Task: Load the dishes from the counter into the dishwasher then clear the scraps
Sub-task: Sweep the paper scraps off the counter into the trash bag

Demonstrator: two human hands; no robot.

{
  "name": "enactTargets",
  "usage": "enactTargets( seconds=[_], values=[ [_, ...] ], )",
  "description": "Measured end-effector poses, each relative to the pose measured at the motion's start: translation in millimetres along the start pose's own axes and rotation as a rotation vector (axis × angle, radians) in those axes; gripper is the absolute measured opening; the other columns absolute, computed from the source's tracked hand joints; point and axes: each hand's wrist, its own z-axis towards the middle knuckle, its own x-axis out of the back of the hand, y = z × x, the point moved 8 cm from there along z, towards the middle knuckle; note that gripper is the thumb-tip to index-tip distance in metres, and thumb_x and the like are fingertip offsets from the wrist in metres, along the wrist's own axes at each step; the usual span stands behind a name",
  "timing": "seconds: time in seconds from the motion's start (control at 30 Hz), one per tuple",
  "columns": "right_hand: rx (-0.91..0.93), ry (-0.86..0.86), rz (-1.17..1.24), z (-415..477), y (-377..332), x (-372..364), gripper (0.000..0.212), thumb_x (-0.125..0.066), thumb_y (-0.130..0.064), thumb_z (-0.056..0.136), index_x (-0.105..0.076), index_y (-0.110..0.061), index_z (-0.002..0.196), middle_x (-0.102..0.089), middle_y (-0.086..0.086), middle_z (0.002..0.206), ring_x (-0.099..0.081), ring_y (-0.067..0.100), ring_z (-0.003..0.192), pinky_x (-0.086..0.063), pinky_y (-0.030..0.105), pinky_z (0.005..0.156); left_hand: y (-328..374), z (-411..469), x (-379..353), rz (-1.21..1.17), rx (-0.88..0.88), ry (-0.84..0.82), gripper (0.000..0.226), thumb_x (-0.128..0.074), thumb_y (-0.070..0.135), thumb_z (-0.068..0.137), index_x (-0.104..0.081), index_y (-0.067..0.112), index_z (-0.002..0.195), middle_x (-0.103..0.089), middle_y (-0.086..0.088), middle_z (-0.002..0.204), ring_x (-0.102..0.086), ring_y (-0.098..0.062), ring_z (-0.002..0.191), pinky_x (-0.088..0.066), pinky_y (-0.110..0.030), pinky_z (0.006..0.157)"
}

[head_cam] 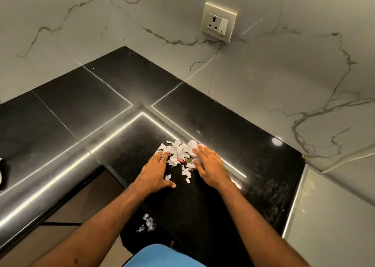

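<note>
scraps: a heap of torn white paper scraps [180, 153] sits on the black counter [81, 108], close to its near edge, right between both hands. there's a pink bit [180, 160] and something greenish buried in it.
left hand: the left hand [154, 173] lies flat on the counter, touching the left side of the heap. fingers straight, grip open, nothing held.
right hand: the right hand [211, 167] does the same on the right side, fingertips on the paper, grip open too.
step: looks like the scrap-clearing part. no dishes on the bit of counter i can see, so i'd guess the loading is done, but can't confirm.
what could go wrong: the paper is light and the heap is loose, so squeezing it together fast could squirt pieces out the far side or between the fingers. a few stragglers [187, 177] already lie near the edge, and a careless drag toward the body would tip them off. flat hands also won't lift the thin pieces off a glossy counter, so some will likely get left behind.
hard to make out: more white bits [148, 223] show lower down in a dark area. bin, bag or floor, i can't tell. the blue thing [162, 255] at the bottom is cut off. a dark object [2, 173] at the left edge is mostly out of frame. no dishwasher in view.
</note>
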Motion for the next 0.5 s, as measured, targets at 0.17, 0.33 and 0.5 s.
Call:
enactTargets(
  seconds=[0.17, 0.33, 0.5],
  values=[
    [-0.089, 0.117, 0.104, -64, 17, -1, 0.049, -0.033, -0.045, 0.112, -0.029, -0.041, 0.161, -0.012, -0.017, 0.172, 0.001, 0.004, 0.159, -0.003, 0.039, 0.131, -1, -5, -13, -0.069, -0.038, -0.037, 0.12, -0.077, 0.059, 0.077, 0.001, 0.026, 0.162, 0.001, -0.005, 0.169, -0.002, -0.026, 0.155, -0.016, -0.043, 0.126],
    [-0.141, 0.119, 0.206, -101, 10, -12, 0.048, -0.033, -0.047, 0.112, -0.031, -0.042, 0.16, -0.015, -0.021, 0.17, 0.002, -0.005, 0.157, -0.002, 0.04, 0.132, 23, -31, -32, -0.155, -0.206, -0.054, 0.101, -0.07, 0.056, 0.087, -0.006, 0.033, 0.162, -0.002, 0.0, 0.169, -0.004, -0.02, 0.154, -0.012, -0.03, 0.122],
    [-0.239, 0.208, 0.358, -97, 11, 4, 0.053, -0.03, -0.056, 0.11, -0.023, -0.044, 0.162, -0.014, -0.022, 0.171, -0.006, -0.005, 0.156, -0.006, 0.035, 0.127, 21, -37, -20, -0.25, -0.092, 0.114, 0.1, -0.073, 0.054, 0.085, -0.014, 0.029, 0.161, -0.013, 0.0, 0.164, -0.017, -0.021, 0.149, -0.024, -0.035, 0.121]
  ],
)
